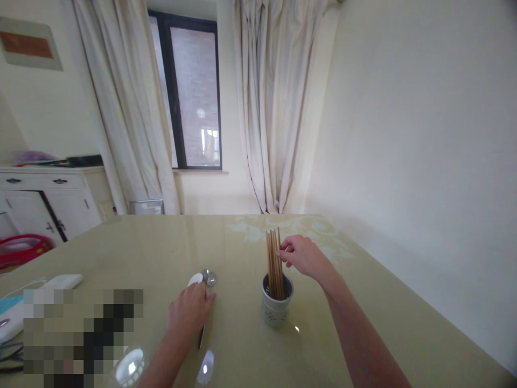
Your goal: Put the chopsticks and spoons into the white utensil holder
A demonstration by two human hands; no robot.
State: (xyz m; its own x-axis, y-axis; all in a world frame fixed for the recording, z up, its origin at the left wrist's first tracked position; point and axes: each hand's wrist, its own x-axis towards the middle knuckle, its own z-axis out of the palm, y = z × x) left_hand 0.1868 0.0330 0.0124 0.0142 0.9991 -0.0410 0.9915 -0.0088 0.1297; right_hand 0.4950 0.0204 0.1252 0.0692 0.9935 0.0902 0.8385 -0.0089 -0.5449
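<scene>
A grey utensil holder (275, 315) with small holes in its side stands upright on the table, and several brown wooden chopsticks (273, 264) rise out of it. My right hand (301, 254) reaches in from the right and pinches a chopstick near its upper end. Left of the holder, my left hand (189, 304) bends over a small group of spoons on the tabletop, fingers curled on their handles and thumb to the right. A white spoon bowl (195, 279) and shiny metal spoon bowls (210, 278) show beyond the knuckles. My hand hides most of the handles.
The glossy greenish table (153, 248) runs towards a window (196, 97) with curtains. A white power strip (67, 281) and dark cables (12, 355) lie at the left, beside a pixelated patch. A wall (424, 161) borders the right side; a white cabinet (72, 199) stands far left.
</scene>
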